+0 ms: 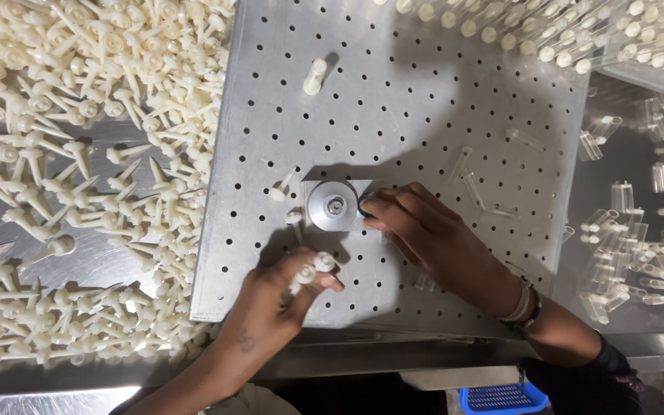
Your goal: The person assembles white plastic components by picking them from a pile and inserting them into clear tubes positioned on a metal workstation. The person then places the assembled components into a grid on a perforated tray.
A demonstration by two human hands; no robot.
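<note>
At six o'clock of the round metal fixture [333, 205], two cream pins [313, 270] are pinched by the left hand [270, 303]; the right hand [424, 234] is curled against the fixture, its hold not discernible; heaps of cream spiked parts [63, 154] remain at nine o'clock.

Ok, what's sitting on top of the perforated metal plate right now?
On the perforated plate: a round metal fixture, loose cream pieces, clear tubes. Both hands cover what lies beneath them.

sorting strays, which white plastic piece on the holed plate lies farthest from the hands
The white piece near the plate's top edge, alone; the others lie beside the round metal fixture.
</note>
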